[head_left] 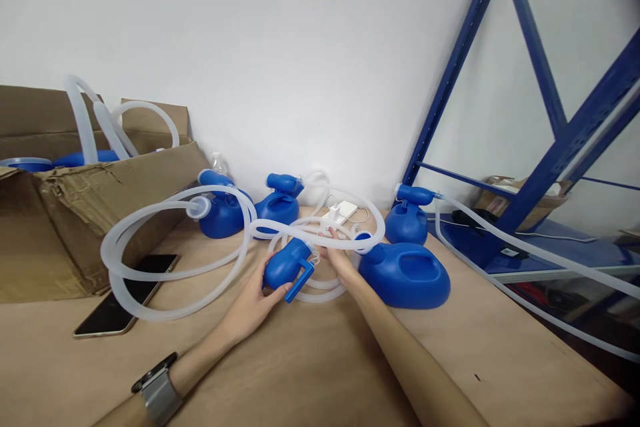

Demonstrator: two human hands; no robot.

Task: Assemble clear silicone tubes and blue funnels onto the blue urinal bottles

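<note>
My left hand (260, 303) is wrapped round a blue bulb-shaped piece (284, 265) with a blue handle at its side, held over the middle of the table. My right hand (337, 259) is at the white hose (320, 240) just behind and right of that piece, its fingers curled and partly hidden by the hose. To the right of my right hand a blue jug (405, 277) lies on the table, its neck towards the hose. Loops of translucent hose (173, 310) spread out to the left.
An open cardboard box (125, 193) with hoses and blue parts stands at the left, a phone (117, 307) before it. Blue jugs (277, 208) (406, 223) line the wall, with a white charger (343, 212) between. Blue shelving (540, 160) rises at the right.
</note>
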